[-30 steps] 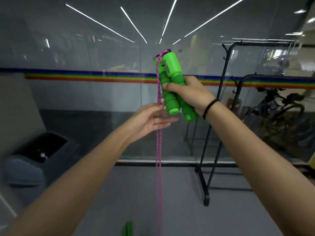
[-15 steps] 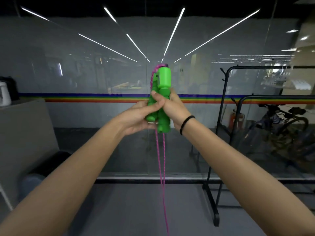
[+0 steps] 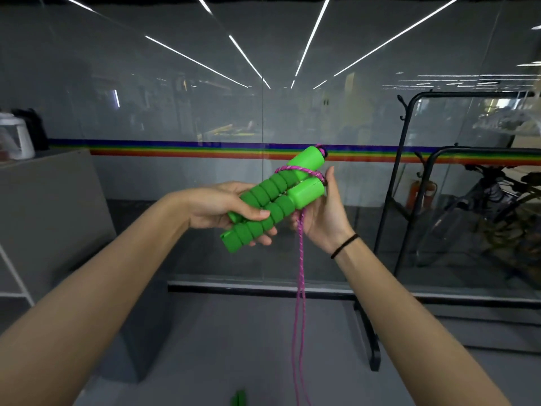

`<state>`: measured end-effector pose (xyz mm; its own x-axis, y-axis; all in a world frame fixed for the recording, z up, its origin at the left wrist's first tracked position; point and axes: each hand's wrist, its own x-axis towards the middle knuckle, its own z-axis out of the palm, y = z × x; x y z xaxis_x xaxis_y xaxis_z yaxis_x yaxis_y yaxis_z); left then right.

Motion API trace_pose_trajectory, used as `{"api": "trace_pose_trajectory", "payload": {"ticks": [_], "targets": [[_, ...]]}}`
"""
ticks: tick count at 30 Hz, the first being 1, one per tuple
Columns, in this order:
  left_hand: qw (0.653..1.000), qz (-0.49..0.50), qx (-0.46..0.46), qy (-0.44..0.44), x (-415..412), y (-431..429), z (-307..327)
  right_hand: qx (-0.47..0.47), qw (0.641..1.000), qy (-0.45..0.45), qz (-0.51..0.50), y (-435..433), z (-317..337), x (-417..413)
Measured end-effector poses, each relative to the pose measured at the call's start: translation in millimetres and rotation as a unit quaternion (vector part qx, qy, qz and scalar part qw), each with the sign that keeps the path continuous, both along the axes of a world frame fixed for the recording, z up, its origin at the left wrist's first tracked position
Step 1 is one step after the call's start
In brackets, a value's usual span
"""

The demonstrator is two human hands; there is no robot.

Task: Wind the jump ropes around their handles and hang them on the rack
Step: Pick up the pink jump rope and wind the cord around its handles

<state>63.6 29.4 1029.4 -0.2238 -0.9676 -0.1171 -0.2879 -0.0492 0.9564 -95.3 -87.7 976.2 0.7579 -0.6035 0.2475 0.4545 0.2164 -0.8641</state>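
Note:
Two green jump-rope handles lie side by side, tilted up to the right, in front of me. My left hand grips their ribbed lower ends, thumb on top. A pink rope crosses once over the handles near their smooth caps, then hangs down in a double strand to the floor. My right hand is behind the caps, palm toward me, holding the rope where it comes off the handles. The black rack stands at the right, nothing hanging on it that I can see.
A glass wall with a rainbow stripe runs across ahead. A grey cabinet stands at the left with a white appliance on top. Bicycles sit behind the glass at right. Another green handle lies on the floor below.
The handles went from upright in my right hand to slanted in my left. My right hand moved to the rope and laid one turn over the handles.

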Motion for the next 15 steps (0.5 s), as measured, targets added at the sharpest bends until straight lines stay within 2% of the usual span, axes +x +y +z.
{"api": "trace_pose_trajectory", "payload": {"ticks": [5,9,11,15], "targets": [[0.999,0.022,0.006,0.042,-2.7,7.5,-32.8,-0.141,0.981,0.121,-0.054,0.9,-19.8,-5.5],[0.995,0.005,0.047,0.093,-4.5,15.7,-65.8,-0.168,0.953,0.193,-0.162,-3.6,-25.6,-11.6],[0.991,-0.016,0.074,0.112,-3.5,20.4,-78.0,-0.198,0.938,0.223,-0.176,-8.9,-32.8,-14.5],[0.985,-0.072,0.137,0.071,-1.0,34.6,-94.8,-0.182,0.937,0.228,-0.191,-20.3,-37.6,-33.9]]}}
